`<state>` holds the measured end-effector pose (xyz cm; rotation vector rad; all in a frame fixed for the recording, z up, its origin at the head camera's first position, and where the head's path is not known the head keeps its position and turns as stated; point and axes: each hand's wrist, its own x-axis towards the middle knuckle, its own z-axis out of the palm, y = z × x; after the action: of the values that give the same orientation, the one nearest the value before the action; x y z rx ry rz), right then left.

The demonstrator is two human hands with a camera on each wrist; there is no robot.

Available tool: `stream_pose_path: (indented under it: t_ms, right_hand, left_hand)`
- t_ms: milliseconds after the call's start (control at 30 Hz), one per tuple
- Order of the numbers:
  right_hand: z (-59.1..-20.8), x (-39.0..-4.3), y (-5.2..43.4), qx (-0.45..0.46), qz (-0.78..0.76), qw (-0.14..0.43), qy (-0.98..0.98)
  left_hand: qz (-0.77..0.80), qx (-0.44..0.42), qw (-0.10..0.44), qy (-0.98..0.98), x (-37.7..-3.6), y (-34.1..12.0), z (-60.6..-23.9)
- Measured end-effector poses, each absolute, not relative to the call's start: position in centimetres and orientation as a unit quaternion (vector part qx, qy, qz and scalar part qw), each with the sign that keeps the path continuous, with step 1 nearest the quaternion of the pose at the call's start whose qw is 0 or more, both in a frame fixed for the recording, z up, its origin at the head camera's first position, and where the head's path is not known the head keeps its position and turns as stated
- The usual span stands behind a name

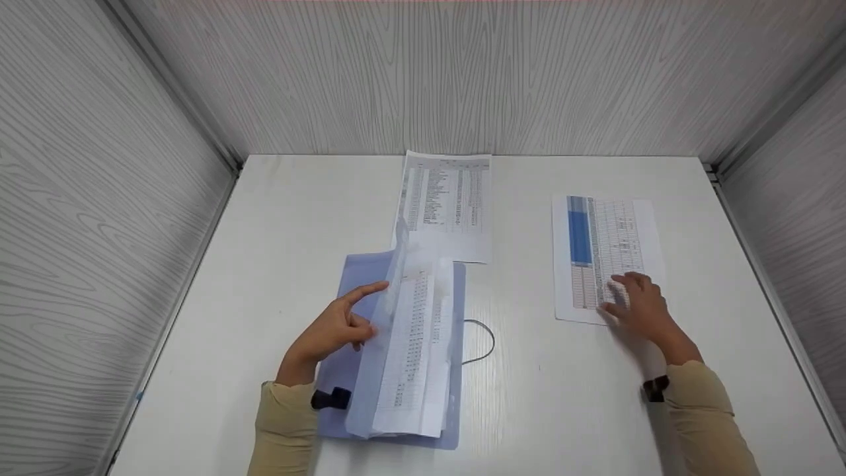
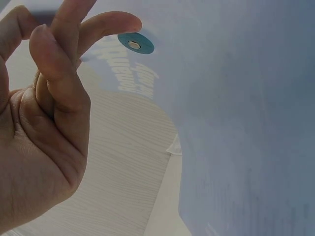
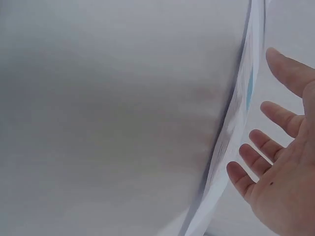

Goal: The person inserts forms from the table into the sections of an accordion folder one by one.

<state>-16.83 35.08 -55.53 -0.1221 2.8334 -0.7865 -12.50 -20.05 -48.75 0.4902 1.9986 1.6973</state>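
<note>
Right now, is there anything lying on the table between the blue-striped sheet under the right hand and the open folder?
Only a thin black elastic loop beside the folder. Otherwise bare table separates it from the blue-striped sheet under the right hand.

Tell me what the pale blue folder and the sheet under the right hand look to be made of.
Pale blue folder: apparently thin, translucent plastic; the raised flap bends and lets light through. White printed sheet with a blue column: ordinary matte paper, lying flat under the right hand, printed with tables.
</note>
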Motion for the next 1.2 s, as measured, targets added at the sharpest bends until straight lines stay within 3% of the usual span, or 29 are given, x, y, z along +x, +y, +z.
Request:
stream_pose_path:
  t_ms: [533,1200]
  right_hand:
    - [-56.0,-19.2,40.6,0.074,-0.225,0.089,0.967]
    - [-56.7,-19.0,39.7,0.08,-0.222,0.125,0.964]
  left_hand:
    - [0.624,0.178,0.244,0.721,-12.8,-20.2,-49.0]
    - [0.63,0.177,0.245,0.715,-12.7,-20.2,-48.9]
